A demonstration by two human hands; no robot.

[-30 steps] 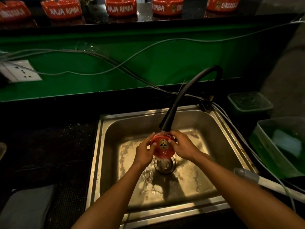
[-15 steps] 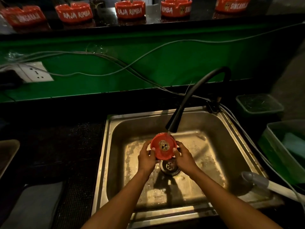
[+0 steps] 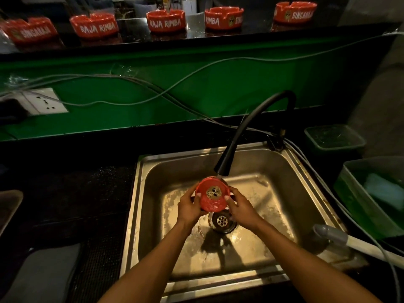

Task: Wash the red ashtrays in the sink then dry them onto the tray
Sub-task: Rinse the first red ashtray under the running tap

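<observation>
A round red ashtray (image 3: 212, 193) with a skull emblem is held tilted toward me over the steel sink (image 3: 290, 184). My left hand (image 3: 189, 206) grips its left edge and my right hand (image 3: 241, 207) grips its right edge. It sits just under the nozzle of the black faucet (image 3: 235, 145), and water runs off it toward the drain (image 3: 222, 220). Several more red ashtrays (image 3: 165, 20) stand in a row on the dark upper counter. The corner of a tray (image 3: 9, 204) shows at the left edge.
Grey cables (image 3: 175, 99) sag across the green wall above the sink. A wall socket (image 3: 42, 101) is at the left. Green plastic tubs (image 3: 334, 138) stand right of the sink, and a white-handled tool (image 3: 349, 241) lies on the rim. A grey cloth (image 3: 43, 272) lies at lower left.
Both hands shifted the ashtray slightly lower and turned its inside face toward me under the water. My view swung a little to the left.
</observation>
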